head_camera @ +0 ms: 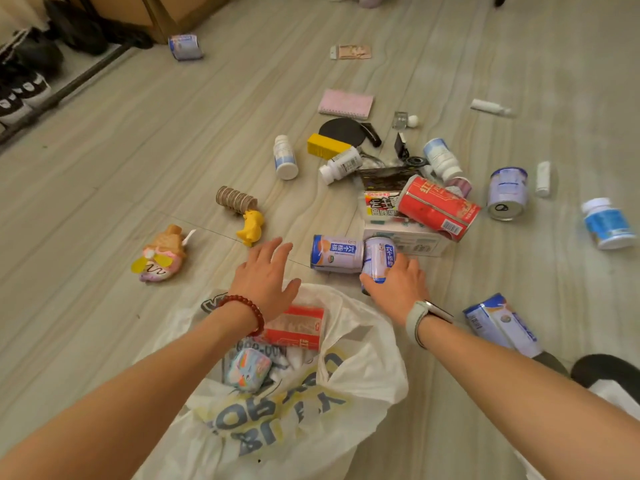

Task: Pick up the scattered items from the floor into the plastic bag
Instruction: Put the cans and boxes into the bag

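Forearms fill the foreground, both reaching past the white printed plastic bag, which lies open-mouthed on the floor just under the wrists.

Progress, as I judge it: early. Inside the bag so far: a red carton and a small pastel pouch, maybe more hidden underneath. Most stuff is still out.

Grip: right hand is curled round an upright blue-and-white drink can, thumb on the near side, fingers wrapped behind; can't tell if the can is off the floor yet. Touching that can's left side lies a second blue-and-white can on its side. Just beyond the grip: a white cardboard box w/ a big red can resting on it. Further out: white pill bottles, a pink notebook, a yellow block, more cans.

Left hand, beaded bracelet on the wrist, is spread flat w/ fingers straight, holding nothing, hovering over the bag's far rim. Just beyond its fingertips: a yellow duck toy. Well left of it: a plush ice-cream-shaped toy.
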`<act>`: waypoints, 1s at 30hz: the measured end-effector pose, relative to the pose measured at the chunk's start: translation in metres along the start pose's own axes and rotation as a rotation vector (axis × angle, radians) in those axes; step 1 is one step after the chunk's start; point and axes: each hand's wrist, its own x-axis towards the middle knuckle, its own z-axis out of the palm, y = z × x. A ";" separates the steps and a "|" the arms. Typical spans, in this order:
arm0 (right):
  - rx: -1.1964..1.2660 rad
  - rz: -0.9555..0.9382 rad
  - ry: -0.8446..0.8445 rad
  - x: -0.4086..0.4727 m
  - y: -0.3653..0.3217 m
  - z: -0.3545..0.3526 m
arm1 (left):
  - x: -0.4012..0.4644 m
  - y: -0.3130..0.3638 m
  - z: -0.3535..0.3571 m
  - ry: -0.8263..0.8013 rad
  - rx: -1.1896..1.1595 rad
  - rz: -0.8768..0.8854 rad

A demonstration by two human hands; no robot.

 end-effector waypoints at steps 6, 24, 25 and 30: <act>0.166 0.072 -0.061 0.008 0.002 0.012 | 0.053 0.029 0.019 -0.138 0.095 0.115; 0.503 -0.113 -0.115 -0.061 0.013 -0.030 | 0.019 0.011 0.006 0.188 -0.351 -0.012; 0.465 -0.179 -0.136 -0.066 0.009 -0.031 | 0.006 0.003 -0.004 0.188 -0.353 0.001; 0.006 -0.521 -0.371 -0.093 0.004 -0.030 | -0.071 -0.043 -0.020 0.027 -0.223 0.060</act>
